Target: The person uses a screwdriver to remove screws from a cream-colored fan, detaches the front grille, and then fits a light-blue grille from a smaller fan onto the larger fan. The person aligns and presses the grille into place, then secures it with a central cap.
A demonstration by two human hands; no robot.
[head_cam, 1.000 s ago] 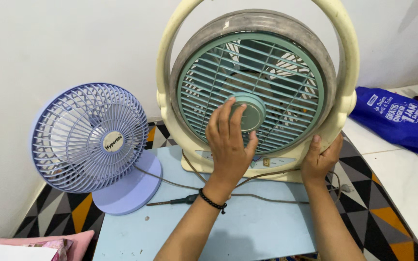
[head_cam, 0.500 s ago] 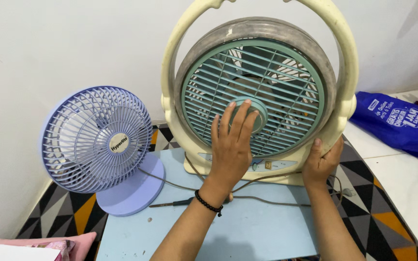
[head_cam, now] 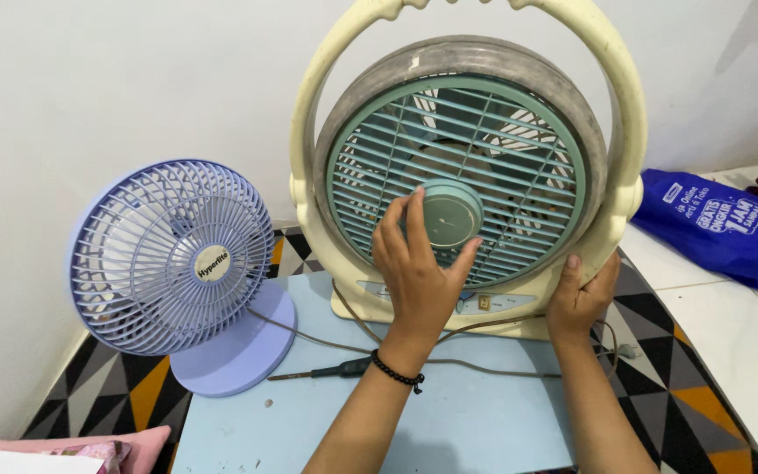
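Note:
A large cream box fan with a round green grille stands upright on a light blue table. My left hand wraps its fingers and thumb around the round green centre cap of the grille. My right hand grips the fan's lower right frame, thumb on the front. A black bead bracelet sits on my left wrist.
A small lilac desk fan stands at the table's left. A screwdriver and a brown cord lie on the table in front of the fans. A blue bag lies on the white floor at right. A patterned mat covers the floor.
My left hand went from lying flat over the centre cap to cupping it by the rim, thumb at the right. My right hand has stayed on the frame.

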